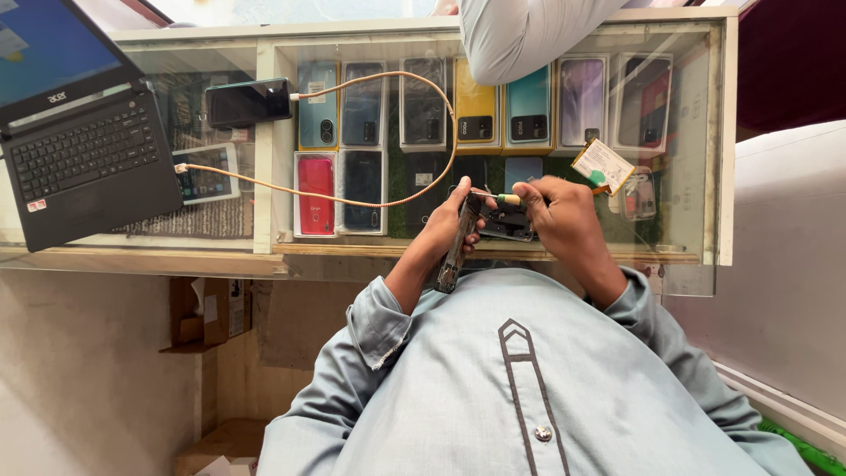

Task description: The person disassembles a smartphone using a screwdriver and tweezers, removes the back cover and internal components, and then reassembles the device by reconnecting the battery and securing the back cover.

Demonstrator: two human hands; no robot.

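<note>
My left hand (448, 222) grips a dark, opened phone (456, 247) on its edge, tilted toward my chest. My right hand (564, 216) holds a small screwdriver with a green and yellow handle (507, 199), its tip pointing left at the top of the phone. A dark inner part of the phone (506, 222) lies between my hands. Both hands are over the front edge of a glass display counter (705, 256).
An open laptop (79, 150) sits at the left. A braided orange cable (388, 201) runs from it to a black phone (248, 101). Several phones lie under the glass. A phone battery (601, 164) lies right of my hands. Another person's sleeve (520, 35) leans over the far side.
</note>
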